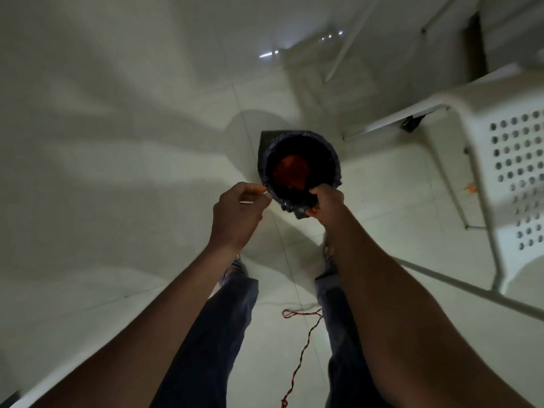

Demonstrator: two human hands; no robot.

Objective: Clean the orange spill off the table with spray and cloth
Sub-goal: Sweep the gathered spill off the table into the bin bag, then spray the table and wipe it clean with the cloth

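Note:
I look straight down at a small bin lined with a black bag (266, 148) on the white floor. Orange waste (291, 172) lies at its bottom. My left hand (238, 213) hovers at the bin's left rim, its fingertips pinching a small orange bit (259, 189). At the near right rim, my right hand (326, 201) grips the edge of the black bag, with a trace of orange by its fingers. No spray bottle or cloth is in view.
A white perforated plastic chair (506, 160) stands at the right, with a small orange bit (472, 188) on its seat. A red-and-black cord (303, 354) lies on the floor between my legs. A white wall fills the left side.

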